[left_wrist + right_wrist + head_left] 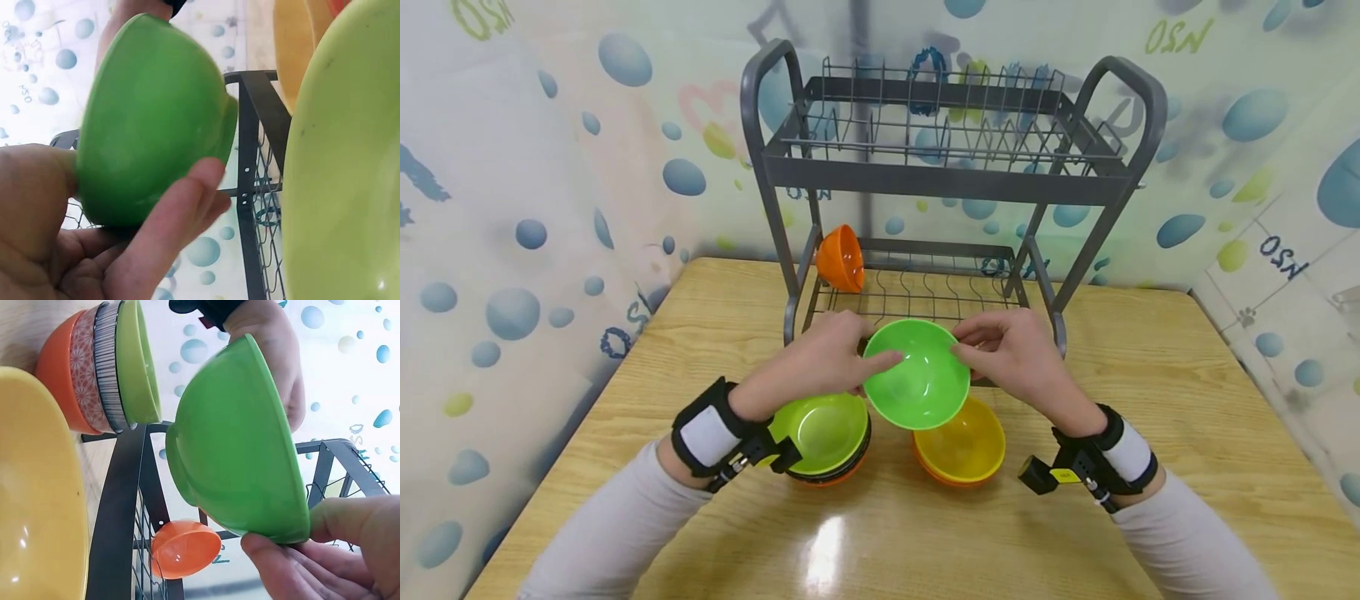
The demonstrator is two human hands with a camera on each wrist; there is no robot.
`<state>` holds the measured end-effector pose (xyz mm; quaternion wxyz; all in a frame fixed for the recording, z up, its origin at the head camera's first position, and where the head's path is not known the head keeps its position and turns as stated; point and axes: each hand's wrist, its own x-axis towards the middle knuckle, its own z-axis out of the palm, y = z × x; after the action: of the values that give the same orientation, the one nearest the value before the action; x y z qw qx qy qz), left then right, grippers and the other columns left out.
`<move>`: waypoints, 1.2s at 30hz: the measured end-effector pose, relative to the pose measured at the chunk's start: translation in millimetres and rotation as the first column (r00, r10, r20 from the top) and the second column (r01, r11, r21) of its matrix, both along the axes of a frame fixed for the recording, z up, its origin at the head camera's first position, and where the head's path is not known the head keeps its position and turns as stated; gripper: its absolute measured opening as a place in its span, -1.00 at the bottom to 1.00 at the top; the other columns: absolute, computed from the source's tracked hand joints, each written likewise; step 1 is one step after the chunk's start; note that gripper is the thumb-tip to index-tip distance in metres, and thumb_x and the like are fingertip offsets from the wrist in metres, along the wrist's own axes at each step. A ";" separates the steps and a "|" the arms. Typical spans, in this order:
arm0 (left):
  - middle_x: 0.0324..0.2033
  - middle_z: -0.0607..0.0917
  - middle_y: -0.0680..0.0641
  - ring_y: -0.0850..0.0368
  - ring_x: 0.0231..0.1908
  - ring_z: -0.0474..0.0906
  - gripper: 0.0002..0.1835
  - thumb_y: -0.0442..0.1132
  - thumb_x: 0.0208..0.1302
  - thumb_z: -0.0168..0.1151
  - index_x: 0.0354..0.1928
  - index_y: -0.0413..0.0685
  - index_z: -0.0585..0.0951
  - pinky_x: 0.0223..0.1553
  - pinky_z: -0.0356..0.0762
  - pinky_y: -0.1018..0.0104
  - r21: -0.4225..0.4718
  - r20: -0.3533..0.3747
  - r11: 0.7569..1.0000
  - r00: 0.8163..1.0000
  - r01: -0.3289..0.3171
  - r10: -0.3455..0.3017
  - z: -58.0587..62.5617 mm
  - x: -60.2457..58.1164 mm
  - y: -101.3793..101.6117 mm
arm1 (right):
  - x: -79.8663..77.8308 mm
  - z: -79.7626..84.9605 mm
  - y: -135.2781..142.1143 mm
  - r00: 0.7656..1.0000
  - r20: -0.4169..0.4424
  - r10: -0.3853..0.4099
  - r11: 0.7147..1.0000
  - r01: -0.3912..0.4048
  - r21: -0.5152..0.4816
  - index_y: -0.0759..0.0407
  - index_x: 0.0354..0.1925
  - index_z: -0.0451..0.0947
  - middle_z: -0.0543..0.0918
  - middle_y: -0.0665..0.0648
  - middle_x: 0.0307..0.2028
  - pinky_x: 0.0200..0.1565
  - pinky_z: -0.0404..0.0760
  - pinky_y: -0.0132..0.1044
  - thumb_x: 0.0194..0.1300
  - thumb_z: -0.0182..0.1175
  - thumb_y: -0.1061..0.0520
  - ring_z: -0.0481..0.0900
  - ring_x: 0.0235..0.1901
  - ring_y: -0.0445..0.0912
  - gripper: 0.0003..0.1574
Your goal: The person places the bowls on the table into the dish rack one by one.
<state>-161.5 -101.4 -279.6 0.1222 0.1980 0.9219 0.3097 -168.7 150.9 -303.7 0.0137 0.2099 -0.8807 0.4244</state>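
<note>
Between my two hands a green bowl (917, 387) is held up in front of the rack, its inside tilted toward the head camera. My left hand (838, 354) grips its left side, thumb over the rim and fingers against the outside, as the left wrist view shows. On the opposite side my right hand (1011, 350) pinches the rim between thumb and fingers. Below left stands a stack of bowls topped by a lime-green bowl (823, 433); the right wrist view shows patterned bowls (94, 365) and an orange one under it. A yellow bowl (966, 442) sits below right, on an orange one.
A dark grey two-tier dish rack (947, 179) stands at the back of the wooden table (1150, 400). On its lower tier, at the left end, an orange bowl (841, 260) rests on its side. Patterned sheeting (550, 208) hangs behind.
</note>
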 end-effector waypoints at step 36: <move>-0.20 0.58 -0.25 0.00 -0.44 0.40 -0.61 -0.51 0.35 -0.26 0.09 -0.30 0.50 -0.48 0.36 0.27 -0.180 -0.557 0.972 0.830 -0.154 0.028 36.8 -103.9 5.1 | -22.1 -39.5 107.2 0.896 -0.211 -0.391 0.917 0.398 -0.012 0.30 -0.06 0.67 0.75 0.34 -0.20 -0.35 0.50 -0.74 0.27 0.35 0.09 0.49 -0.42 -0.66 -0.65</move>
<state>-265.5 -96.3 -242.8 -0.1421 0.2198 0.9546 0.1424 -190.9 258.1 -343.3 0.1886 0.0706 -0.9052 0.3743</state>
